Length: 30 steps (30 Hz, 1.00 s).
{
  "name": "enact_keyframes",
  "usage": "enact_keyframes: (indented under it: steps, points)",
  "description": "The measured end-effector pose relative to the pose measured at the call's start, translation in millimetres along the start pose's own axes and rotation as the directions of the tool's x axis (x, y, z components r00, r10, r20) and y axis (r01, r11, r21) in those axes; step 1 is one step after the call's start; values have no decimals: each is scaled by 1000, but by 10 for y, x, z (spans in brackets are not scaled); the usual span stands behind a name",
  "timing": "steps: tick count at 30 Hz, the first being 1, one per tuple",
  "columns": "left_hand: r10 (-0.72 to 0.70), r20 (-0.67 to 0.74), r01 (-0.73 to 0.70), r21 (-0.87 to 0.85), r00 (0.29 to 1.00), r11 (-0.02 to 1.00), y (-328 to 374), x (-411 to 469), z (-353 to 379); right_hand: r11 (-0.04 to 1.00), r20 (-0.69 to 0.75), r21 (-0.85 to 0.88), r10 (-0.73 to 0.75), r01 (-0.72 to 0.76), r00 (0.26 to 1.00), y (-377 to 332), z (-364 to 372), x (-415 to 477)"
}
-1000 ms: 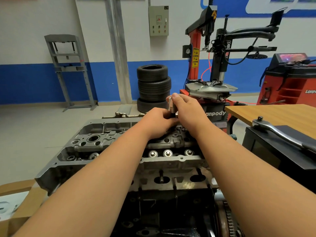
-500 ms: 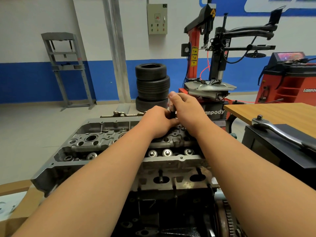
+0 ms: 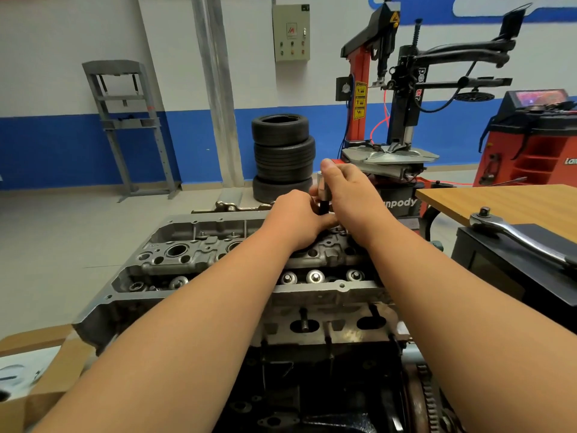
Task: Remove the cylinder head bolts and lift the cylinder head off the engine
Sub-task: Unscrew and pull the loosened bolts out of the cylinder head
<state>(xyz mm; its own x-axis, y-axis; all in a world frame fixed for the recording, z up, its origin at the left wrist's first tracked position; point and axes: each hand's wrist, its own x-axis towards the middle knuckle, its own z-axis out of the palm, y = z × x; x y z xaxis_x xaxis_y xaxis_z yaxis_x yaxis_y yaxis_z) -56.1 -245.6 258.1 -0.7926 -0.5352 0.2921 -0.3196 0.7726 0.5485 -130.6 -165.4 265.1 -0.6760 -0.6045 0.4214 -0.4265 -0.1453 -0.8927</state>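
Socket (image 3: 322,185) stands upright in the right hand's (image 3: 352,195) pinch grip. The left hand (image 3: 296,219) curls round its lower end, over the far side of the head (image 3: 199,254), which sits on the engine (image 3: 312,385). Bolt removal looks to be in hand. Turning it next likely calls for the ratchet (image 3: 515,235) lying on the box (image 3: 499,276).

Open room over cylinder head (image 3: 193,257) leftward; table (image 3: 499,201) crowds the right

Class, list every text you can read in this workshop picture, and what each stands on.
"npody": tyre changer base, start hidden behind the right hand.
"La": red machine at right, cut by frame edge.
Yellow label, wall control box: too small to read.
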Motion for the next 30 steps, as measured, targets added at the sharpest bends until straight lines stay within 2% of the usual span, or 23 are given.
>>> enact_keyframes:
  steps: [3,7,9,15,18,22,27,30]
  points:
    - [-15,-31,16,23,999,1000,15,0,24,999,-32,-36,-42,41,999,-11,6,-16]
    - [26,96,-10,-156,995,988,-45,-35,-40,1000,-48,-13,-23,23,999,-11,-61,-14]
    - [43,96,-23,-197,994,980,-54,-47,-68,1000,-48,9,12,-11,999,-18,-69,-9]
    - [-32,8,33,-87,999,996,14,-2,-23,1000,-18,21,-7,7,1000,-24,-12,-29]
    - [-3,36,8,-137,999,990,-23,-11,-39,999,-43,-1,-43,43,998,-17,-43,-33]
    - [71,75,-50,-249,995,967,-93,-47,-94,1000,-18,-3,12,-12,1000,-32,-77,-32]
    - [-28,14,30,-186,1000,982,-21,9,-23,1000,-23,16,-3,3,1000,-21,-31,-34]
    - [-8,21,12,-204,1000,979,-36,-4,-18,1000,-44,-1,-28,28,999,-19,-45,-33]
